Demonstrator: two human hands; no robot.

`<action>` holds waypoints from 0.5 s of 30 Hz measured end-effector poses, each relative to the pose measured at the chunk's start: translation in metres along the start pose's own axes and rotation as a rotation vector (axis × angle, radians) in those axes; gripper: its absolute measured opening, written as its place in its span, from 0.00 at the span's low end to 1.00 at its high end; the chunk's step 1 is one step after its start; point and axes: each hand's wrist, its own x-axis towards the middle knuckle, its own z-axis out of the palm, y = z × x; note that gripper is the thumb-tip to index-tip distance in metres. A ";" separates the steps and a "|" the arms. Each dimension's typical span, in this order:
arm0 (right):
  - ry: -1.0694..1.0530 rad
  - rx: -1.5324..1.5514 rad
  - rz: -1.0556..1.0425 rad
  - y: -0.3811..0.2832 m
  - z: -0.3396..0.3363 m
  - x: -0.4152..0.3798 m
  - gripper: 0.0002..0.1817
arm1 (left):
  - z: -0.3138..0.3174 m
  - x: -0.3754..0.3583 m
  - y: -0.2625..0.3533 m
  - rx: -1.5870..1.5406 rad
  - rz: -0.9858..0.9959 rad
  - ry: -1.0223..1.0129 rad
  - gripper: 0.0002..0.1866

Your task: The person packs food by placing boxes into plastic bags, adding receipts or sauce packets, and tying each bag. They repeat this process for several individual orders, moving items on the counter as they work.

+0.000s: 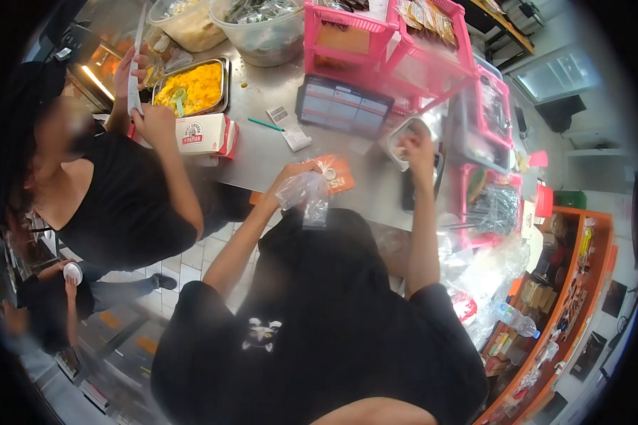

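Observation:
My left hand (288, 182) is closed around a clear plastic bag (315, 205) and an orange packet (337, 172) with white lettering, just above the near edge of the steel counter. The bag hangs down in front of my dark shirt. On the right, my right hand (420, 146) reaches over a small white-rimmed container (395, 152). Its fingers point down into the container and are drawn together; whatever lies between them is too blurred to make out.
A tablet (344, 104) stands before pink baskets (390, 53). Receipts (295, 137) and a green pen (265, 125) lie on the steel counter (244, 166). To the left are a printed box (200, 136), a tray of yellow food (191, 88), and a co-worker (113, 205) holding a paper strip (136, 78).

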 end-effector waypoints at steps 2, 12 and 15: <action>-0.122 0.421 0.040 0.006 0.028 -0.020 0.12 | -0.007 0.003 0.007 -0.007 -0.001 -0.028 0.11; -0.455 0.408 0.258 0.021 0.104 -0.081 0.08 | -0.010 0.012 0.004 0.502 0.573 0.306 0.15; -0.536 0.319 0.159 0.026 0.102 -0.090 0.08 | -0.010 0.008 -0.008 0.432 0.498 0.181 0.15</action>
